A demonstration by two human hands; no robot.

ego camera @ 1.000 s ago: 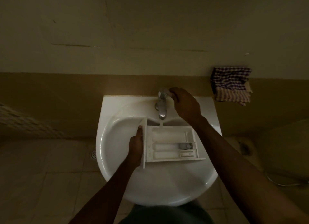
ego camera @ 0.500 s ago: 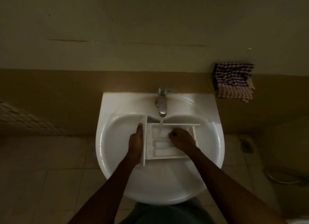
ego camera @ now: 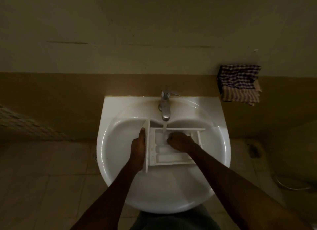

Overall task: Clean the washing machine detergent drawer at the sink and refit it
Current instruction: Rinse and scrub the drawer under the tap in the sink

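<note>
The light is poor and a good deal is lost in it. My right hand (ego camera: 180,142) sits inside the detergent drawer (ego camera: 164,158) with its fingers curled downward. Their tips are hidden under the knuckles, so I cannot tell whether they pinch anything or only rub the plastic. That hand and its wrist cover the middle and the right part of the drawer, so I cannot make out what lies there. My left hand (ego camera: 138,149) grips the drawer's front panel from the left, the thumb laid up along it. Its fingers are out of sight behind the panel. Both forearms run off the bottom edge. Low on the right, a pale curved line on the floor (ego camera: 51,178) is too dim to name.

The drawer lies inside the white sink (ego camera: 171,195), just under the tap (ego camera: 165,107), with its front panel standing on edge at the left. It is white plastic, split into long compartments running left to right. The two nearer me show as rounded troughs. A thin stream of water (ego camera: 164,126) falls from the spout into the far compartment, just beside my right knuckles. Faint specks mark the inner face near the front panel.

A checked cloth (ego camera: 239,83) hangs on the wall to the right of the sink, well apart from it.
</note>
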